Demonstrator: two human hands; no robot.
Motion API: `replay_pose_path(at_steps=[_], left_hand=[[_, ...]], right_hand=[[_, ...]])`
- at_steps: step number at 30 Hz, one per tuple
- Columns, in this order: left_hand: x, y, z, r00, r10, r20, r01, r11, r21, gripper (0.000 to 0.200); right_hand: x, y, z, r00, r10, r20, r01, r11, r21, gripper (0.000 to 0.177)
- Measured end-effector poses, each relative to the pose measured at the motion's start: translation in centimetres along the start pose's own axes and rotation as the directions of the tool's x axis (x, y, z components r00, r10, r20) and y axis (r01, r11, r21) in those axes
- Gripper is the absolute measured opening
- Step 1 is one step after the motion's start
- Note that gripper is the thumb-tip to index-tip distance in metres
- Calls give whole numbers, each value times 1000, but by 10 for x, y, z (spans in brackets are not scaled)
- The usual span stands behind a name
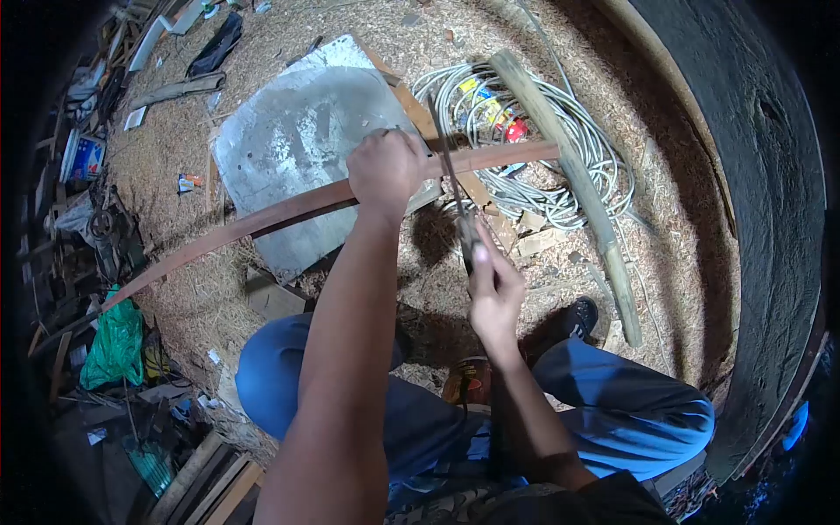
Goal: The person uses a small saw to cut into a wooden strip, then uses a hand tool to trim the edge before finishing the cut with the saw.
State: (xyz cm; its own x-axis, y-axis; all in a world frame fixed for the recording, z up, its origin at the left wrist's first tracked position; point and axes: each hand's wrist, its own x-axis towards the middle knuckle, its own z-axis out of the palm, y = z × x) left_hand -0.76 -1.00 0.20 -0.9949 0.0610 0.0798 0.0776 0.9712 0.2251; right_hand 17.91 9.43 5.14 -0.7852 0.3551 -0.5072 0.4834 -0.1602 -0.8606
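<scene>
I have my left hand [385, 171] clenched around the wooden strip [262, 217] at eleven, right hand [497, 302] gripping a long-bladed tool [451, 178] at four, the yellow label [470, 86] at one unreadable.

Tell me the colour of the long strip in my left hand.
The strip is reddish-brown, clearest in the head view.

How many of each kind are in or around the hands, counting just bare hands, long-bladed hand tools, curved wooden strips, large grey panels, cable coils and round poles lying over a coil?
Bare hands: 2 (left hand, right hand)
Long-bladed hand tool: 1
Curved wooden strip: 1
Large grey panel: 1
Cable coil: 1
Round pole: 1
Total: 7
</scene>
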Motion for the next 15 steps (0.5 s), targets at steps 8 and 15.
replay_pose_path(at_steps=[8,15], left_hand=[[1,-2,-2,1000,2,-3,-2,998,-65,35],[1,1,-5,998,-21,67,22,1000,-4,38]], right_hand=[[-31,34,-23,963,-265,44,267,961,-76,38],[-32,33,-30,979,-203,-26,201,977,-78,36]])
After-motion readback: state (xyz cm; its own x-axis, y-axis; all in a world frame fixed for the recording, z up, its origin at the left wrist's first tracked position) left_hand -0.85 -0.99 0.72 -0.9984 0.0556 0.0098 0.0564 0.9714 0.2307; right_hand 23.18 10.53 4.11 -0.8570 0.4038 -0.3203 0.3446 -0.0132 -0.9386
